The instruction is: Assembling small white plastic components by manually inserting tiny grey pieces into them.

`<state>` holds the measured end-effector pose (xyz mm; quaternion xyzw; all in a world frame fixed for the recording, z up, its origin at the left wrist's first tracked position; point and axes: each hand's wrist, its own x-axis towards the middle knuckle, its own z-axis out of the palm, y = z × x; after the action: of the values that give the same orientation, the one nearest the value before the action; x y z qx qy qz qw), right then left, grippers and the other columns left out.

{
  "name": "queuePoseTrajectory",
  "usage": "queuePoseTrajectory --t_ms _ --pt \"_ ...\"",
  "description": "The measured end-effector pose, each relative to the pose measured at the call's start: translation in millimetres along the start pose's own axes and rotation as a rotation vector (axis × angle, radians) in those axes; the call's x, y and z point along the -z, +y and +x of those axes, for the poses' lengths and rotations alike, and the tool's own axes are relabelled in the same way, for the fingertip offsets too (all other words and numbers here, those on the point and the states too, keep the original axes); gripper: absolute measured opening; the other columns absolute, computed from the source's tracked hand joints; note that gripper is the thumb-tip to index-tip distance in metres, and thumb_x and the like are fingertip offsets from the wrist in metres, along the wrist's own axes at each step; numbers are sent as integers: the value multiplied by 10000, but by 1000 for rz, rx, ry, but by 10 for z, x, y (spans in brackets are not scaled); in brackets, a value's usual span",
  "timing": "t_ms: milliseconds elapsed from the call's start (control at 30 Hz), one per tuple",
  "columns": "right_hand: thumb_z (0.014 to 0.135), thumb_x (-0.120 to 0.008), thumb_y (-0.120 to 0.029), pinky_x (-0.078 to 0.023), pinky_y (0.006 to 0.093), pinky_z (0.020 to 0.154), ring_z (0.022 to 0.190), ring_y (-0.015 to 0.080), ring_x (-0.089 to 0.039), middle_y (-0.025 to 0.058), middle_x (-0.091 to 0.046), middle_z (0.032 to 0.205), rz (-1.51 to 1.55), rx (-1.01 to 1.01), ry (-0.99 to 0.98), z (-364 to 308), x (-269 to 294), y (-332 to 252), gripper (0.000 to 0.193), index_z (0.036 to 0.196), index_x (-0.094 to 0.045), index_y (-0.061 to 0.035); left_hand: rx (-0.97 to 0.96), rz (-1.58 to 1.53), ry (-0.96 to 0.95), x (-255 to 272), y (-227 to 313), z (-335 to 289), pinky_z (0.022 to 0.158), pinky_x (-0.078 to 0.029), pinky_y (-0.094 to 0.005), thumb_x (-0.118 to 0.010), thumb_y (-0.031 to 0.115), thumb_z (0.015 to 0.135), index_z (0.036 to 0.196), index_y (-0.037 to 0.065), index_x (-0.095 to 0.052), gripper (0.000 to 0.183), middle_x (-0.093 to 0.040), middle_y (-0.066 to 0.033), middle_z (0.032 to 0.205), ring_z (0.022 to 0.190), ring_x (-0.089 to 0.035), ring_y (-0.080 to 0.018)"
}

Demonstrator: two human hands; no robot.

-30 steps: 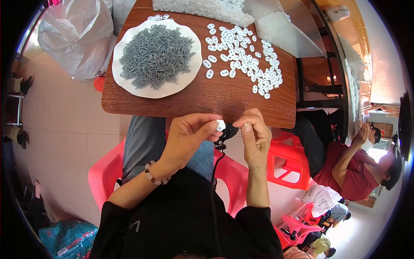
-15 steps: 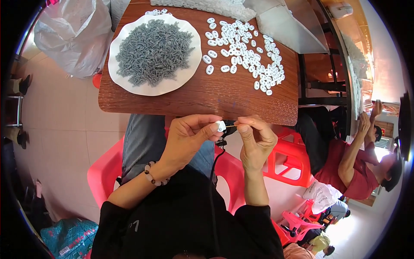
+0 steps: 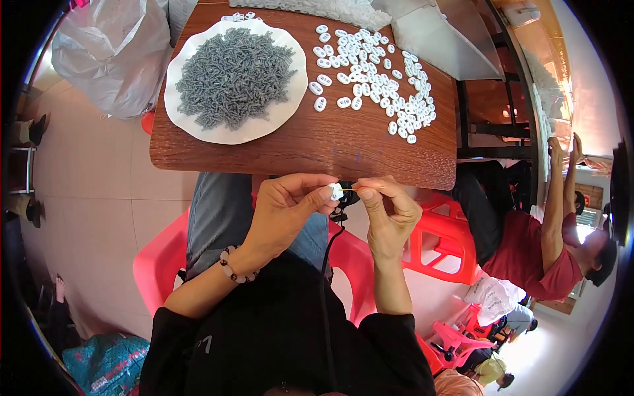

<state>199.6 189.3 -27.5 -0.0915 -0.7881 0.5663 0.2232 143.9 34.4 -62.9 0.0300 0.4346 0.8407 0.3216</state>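
Note:
My left hand (image 3: 281, 210) pinches a small white plastic piece (image 3: 336, 192) between thumb and fingertips, just off the table's front edge. My right hand (image 3: 389, 214) is closed on a thin gold-coloured pin (image 3: 351, 190). The pin's left end meets the white piece; whether it sits inside a hole is too small to tell. On the brown table (image 3: 264, 157), a white scalloped plate (image 3: 228, 136) carries a heap of small grey spring-like pieces (image 3: 234, 79). Right of it lie many loose white oval pieces (image 3: 370, 76), each with two dark holes.
A whitish open box (image 3: 442, 43) and white material (image 3: 317, 9) line the table's far side. A white plastic bag (image 3: 112, 59) stands at the left. A red stool (image 3: 439, 241) is at right, near a seated person in a red shirt (image 3: 535, 254) with arms stretched out.
Both my hands have shifted very slightly left, still holding the white piece and the pin. The person in red has stretched their arms further out.

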Motion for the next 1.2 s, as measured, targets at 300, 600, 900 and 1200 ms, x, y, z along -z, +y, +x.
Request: queuePoseTrajectory --t_ms 300,600,900,1200 --pt "809 -737 -27 -442 234 583 656 104 -584 63 -682 766 -238 91 -14 -16 6 -25 79 881 -708 -11 -58 59 38 19 -40 -2 719 -529 -233 -645 85 910 1070 -42 -662 204 -692 -66 879 777 -632 -92" --pt "813 -723 -18 -447 228 534 596 102 -583 55 -664 719 -267 2 -120 -99 73 -58 56 854 -685 -13 -137 152 56 39 -83 -18 720 -517 -228 -643 51 905 1055 -44 -663 179 -682 -62 867 777 -626 -96" --pt "860 -641 13 -444 238 542 588 104 -587 61 -656 689 -401 -102 -320 -90 69 -246 24 853 -664 14 -318 613 66 11 33 -29 640 -453 -219 -640 -28 857 997 -15 -694 150 -665 -60 829 720 -584 -95" --pt "886 -606 5 -403 218 516 558 67 -531 34 -588 635 -338 -187 -372 -92 79 -189 53 868 -653 22 -238 675 55 12 52 -65 607 -445 -236 -642 -27 848 986 -6 -698 151 -646 -69 774 679 -573 -105"
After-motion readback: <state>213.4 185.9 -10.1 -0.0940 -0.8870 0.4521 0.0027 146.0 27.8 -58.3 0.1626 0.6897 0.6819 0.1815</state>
